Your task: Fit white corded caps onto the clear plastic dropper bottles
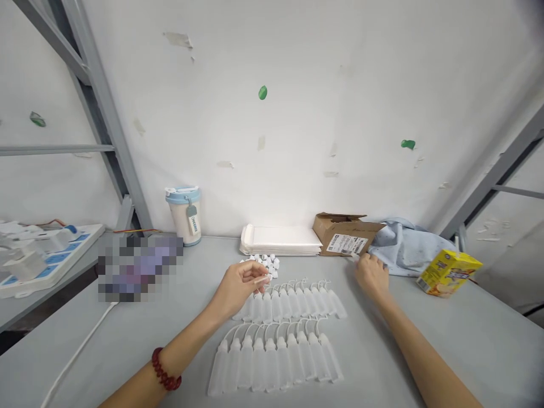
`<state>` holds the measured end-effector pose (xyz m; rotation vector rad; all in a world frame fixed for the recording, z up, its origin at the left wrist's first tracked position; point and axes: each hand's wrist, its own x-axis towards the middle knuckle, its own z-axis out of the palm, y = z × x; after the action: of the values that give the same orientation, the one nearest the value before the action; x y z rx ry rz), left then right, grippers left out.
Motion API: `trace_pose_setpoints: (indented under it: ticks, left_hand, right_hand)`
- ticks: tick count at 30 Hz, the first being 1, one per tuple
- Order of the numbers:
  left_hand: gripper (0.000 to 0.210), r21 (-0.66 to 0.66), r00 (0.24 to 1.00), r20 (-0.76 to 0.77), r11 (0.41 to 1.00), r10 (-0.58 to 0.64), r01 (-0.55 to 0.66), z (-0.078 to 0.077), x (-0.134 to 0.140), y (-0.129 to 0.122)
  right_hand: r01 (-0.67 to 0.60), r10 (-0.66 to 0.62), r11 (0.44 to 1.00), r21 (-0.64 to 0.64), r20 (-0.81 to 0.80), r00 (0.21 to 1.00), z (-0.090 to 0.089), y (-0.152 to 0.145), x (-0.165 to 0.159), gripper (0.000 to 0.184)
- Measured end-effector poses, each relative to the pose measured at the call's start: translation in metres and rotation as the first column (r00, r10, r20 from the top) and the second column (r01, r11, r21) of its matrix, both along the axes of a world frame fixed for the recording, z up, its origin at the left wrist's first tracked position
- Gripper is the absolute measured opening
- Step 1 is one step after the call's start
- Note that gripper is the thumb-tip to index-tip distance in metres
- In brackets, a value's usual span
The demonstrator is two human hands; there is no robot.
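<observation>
My left hand is closed in a pinch just above the back row of bottles, close to a pile of small white caps. Whatever lies between its fingertips is too small to name. Two rows of translucent squeeze bottles, a front row and a back row, lie side by side on the grey table, with thin curved white tubes at their tops. My right hand is closed low over the table in front of a cardboard box. A small pale piece shows at its fingertips, its kind unclear.
White flat packs are stacked against the wall, left of the box. A light blue cloth and a yellow carton stand at right. Leftward are a lidded cup, a blurred-out object with a white cable, and a power strip.
</observation>
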<state>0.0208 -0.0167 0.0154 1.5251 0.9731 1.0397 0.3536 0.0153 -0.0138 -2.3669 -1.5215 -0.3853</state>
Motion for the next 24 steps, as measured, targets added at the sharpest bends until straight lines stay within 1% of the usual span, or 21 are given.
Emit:
trace_pose_setpoints:
  ticks: [1,3,6,7,8,9,10,11,12,13,15,17,19,21,24]
  left_hand:
    - [0.015,0.002,1.0,0.004,1.0,0.001,-0.001,0.001,0.0,-0.001]
    - [0.015,-0.009,1.0,0.016,1.0,0.008,-0.007,0.004,0.0,-0.003]
    - [0.016,-0.058,0.999,0.041,0.998,0.013,-0.011,0.01,0.001,-0.007]
    - [0.017,-0.078,0.998,0.058,0.997,0.009,-0.004,0.012,0.002,-0.009]
    - [0.017,-0.096,0.997,0.082,0.995,0.001,0.007,0.014,0.003,-0.011]
    - [0.018,-0.114,0.994,0.111,0.993,-0.01,0.023,0.015,0.004,-0.012]
    - [0.019,-0.132,0.989,0.146,0.99,-0.022,0.042,0.016,0.005,-0.014]
    - [0.019,-0.152,0.983,0.179,0.986,-0.035,0.063,0.016,0.006,-0.016]
    - [0.019,-0.174,0.977,0.209,0.981,-0.047,0.084,0.016,0.006,-0.017]
    - [0.02,-0.193,0.97,0.235,0.976,-0.057,0.104,0.016,0.007,-0.019]
    - [0.019,-0.214,0.96,0.271,0.967,-0.074,0.135,0.015,0.008,-0.021]
    - [0.018,-0.207,0.955,0.284,0.967,-0.083,0.146,0.014,0.008,-0.022]
    - [0.017,-0.193,0.955,0.284,0.971,-0.085,0.143,0.013,0.009,-0.023]
    - [0.017,-0.183,0.958,0.272,0.972,-0.092,0.145,0.014,0.008,-0.023]
    - [0.017,-0.178,0.962,0.25,0.971,-0.112,0.16,0.014,0.008,-0.022]
  right_hand:
    - [-0.037,0.037,0.999,0.006,-0.022,0.999,0.004,-0.001,-0.005,0.024]
    - [-0.17,0.17,0.985,0.017,-0.072,0.983,0.011,-0.005,-0.025,0.023]
    - [-0.386,0.391,0.921,0.061,-0.122,0.912,0.015,-0.02,-0.071,0.024]
    - [-0.475,0.482,0.876,0.083,-0.138,0.865,0.015,-0.028,-0.087,0.024]
    - [-0.613,0.635,0.772,0.169,-0.178,0.751,0.014,-0.036,-0.102,0.024]
    - [-0.704,0.745,0.666,0.246,-0.196,0.637,0.013,-0.044,-0.115,0.023]
    - [-0.749,0.806,0.592,0.3,-0.194,0.559,0.012,-0.052,-0.125,0.022]
    - [-0.776,0.84,0.542,0.322,-0.187,0.509,0.011,-0.059,-0.133,0.02]
    - [-0.789,0.863,0.505,0.348,-0.175,0.475,0.01,-0.064,-0.137,0.02]
    - [-0.798,0.876,0.481,0.364,-0.169,0.451,0.009,-0.067,-0.139,0.019]
    - [-0.809,0.896,0.444,0.385,-0.17,0.411,0.009,-0.071,-0.139,0.019]
    - [-0.812,0.903,0.429,0.396,-0.205,0.377,0.009,-0.072,-0.137,0.018]
    - [-0.804,0.897,0.437,0.403,-0.266,0.354,0.011,-0.073,-0.138,0.018]
    - [-0.787,0.881,0.459,0.412,-0.322,0.346,0.014,-0.076,-0.141,0.017]
    - [-0.771,0.868,0.478,0.421,-0.359,0.342,0.017,-0.079,-0.145,0.016]
